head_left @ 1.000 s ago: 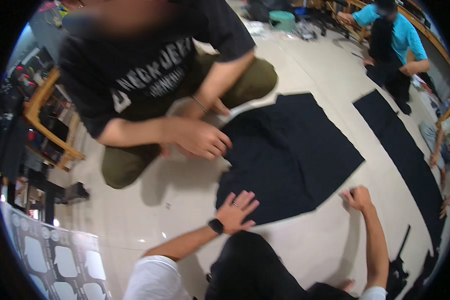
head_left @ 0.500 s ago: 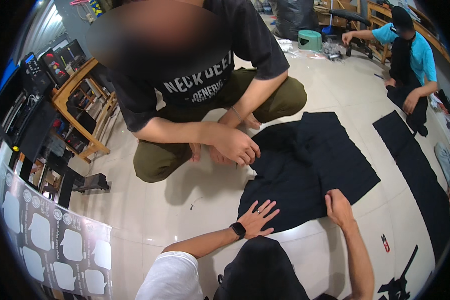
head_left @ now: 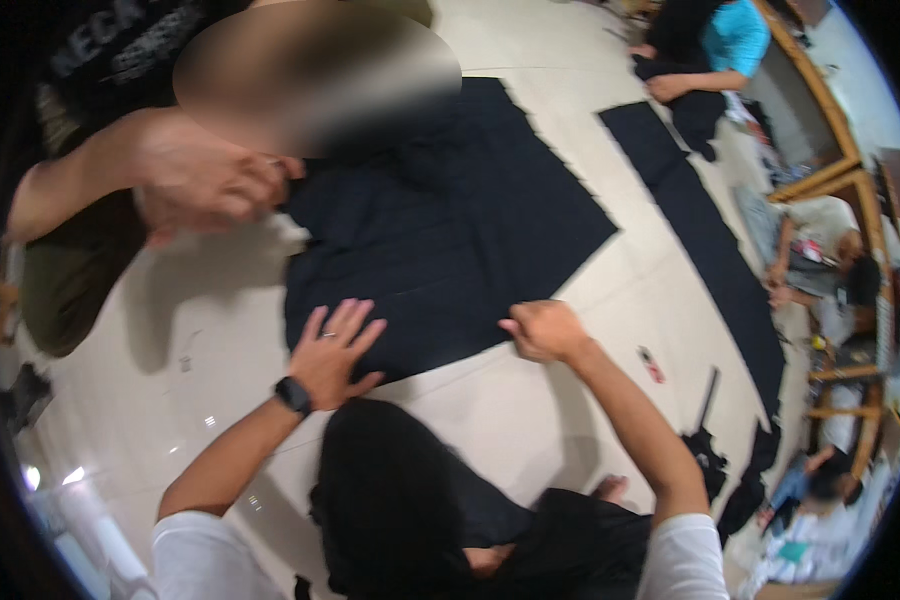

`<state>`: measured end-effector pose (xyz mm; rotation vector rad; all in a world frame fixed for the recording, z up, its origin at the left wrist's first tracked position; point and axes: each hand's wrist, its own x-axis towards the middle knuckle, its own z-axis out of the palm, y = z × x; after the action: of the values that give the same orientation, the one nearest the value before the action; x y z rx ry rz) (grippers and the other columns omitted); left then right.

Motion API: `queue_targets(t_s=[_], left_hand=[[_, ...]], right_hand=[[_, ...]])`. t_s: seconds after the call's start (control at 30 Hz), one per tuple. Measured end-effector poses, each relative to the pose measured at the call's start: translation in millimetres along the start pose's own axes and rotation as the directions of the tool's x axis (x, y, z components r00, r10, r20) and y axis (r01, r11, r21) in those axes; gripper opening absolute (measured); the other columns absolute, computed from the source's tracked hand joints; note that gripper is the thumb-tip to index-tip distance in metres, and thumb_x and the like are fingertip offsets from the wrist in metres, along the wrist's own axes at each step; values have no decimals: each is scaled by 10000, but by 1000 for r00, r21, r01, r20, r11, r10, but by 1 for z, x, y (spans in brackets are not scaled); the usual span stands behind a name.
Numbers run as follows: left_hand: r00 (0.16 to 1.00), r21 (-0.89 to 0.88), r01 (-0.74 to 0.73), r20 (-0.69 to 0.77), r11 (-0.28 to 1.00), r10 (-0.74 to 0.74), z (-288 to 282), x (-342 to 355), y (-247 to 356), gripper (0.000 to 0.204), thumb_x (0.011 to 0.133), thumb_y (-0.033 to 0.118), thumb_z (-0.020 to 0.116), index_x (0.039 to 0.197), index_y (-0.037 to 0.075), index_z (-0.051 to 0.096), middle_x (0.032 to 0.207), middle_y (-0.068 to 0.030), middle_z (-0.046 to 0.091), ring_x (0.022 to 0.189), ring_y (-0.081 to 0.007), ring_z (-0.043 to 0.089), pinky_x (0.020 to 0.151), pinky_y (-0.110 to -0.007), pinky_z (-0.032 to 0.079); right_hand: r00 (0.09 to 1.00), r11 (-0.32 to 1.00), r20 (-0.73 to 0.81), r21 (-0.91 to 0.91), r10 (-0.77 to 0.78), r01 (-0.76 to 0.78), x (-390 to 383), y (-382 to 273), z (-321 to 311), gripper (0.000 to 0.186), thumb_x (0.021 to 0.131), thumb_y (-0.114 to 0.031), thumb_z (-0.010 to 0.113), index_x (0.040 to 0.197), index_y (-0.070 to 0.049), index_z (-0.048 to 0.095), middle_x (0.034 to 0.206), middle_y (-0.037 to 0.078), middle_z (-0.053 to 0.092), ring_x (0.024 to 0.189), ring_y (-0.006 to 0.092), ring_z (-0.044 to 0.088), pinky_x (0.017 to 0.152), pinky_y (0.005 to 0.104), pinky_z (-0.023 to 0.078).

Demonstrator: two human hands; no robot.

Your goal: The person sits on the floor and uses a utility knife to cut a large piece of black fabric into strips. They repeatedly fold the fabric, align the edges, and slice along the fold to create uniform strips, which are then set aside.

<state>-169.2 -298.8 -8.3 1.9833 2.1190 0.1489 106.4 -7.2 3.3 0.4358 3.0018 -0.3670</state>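
A large piece of black fabric (head_left: 440,235) lies spread on the tiled floor, with wrinkles and folds toward its far left part. My left hand (head_left: 335,350), with a ring and a dark watch on the wrist, rests open on the fabric's near left edge, fingers spread. At the near right edge my right hand (head_left: 545,331) is closed, its curled fingers pinching the cloth's border. A crouching co-worker's hands (head_left: 215,185) are close to the fabric's left side; whether they touch it I cannot tell.
A long black fabric strip (head_left: 705,235) lies to the right. Small red thread snips (head_left: 652,365) are on the floor near my right forearm, with dark scraps (head_left: 710,450) beyond. Other people (head_left: 735,45) sit along the right side by wooden frames (head_left: 840,190).
My view has swung right and down, so the fabric appears further left. The co-worker leans in closer over it. My hands keep their places on the cloth.
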Motion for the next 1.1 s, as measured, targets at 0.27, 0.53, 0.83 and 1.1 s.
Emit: queue_targets(t_s=[0.27, 0.53, 0.83, 1.1], left_hand=[[999, 24, 5, 52, 1000, -7, 0, 1, -1, 834, 935, 583, 633, 1613, 172, 374, 1704, -148, 256, 1580, -317, 226, 1252, -579, 204], [1000, 78, -6, 17, 997, 5, 13, -8, -13, 833, 951, 648, 584, 1610, 185, 374, 1706, -148, 254, 1579, -321, 228, 1241, -608, 229], [999, 87, 2, 48, 996, -7, 18, -5, -12, 855, 957, 670, 557, 1635, 204, 323, 1722, -141, 211, 1595, -320, 182, 1251, -610, 197], [998, 53, 38, 42, 998, -40, 18, -8, -11, 980, 904, 687, 611, 1642, 127, 292, 1725, -149, 207, 1601, -315, 172, 1264, -593, 150]], right_hand=[[1000, 998, 14, -56, -1, 2, 0, 40, -5, 349, 1010, -335, 606, 812, -47, 587, 770, 167, 675, 734, 403, 682, 680, 504, 540], [989, 975, 58, -187, 136, -123, -9, 73, -17, 372, 1037, -344, 575, 814, -46, 576, 747, 162, 656, 730, 381, 675, 699, 487, 530], [983, 963, 8, -204, 181, -176, -34, 120, -33, 332, 1026, -298, 586, 825, -34, 590, 769, 184, 671, 758, 405, 679, 702, 492, 530], [743, 352, 595, 654, 307, -670, -55, 48, -21, 401, 1064, -341, 567, 923, 16, 685, 773, 151, 711, 719, 320, 709, 711, 478, 551]])
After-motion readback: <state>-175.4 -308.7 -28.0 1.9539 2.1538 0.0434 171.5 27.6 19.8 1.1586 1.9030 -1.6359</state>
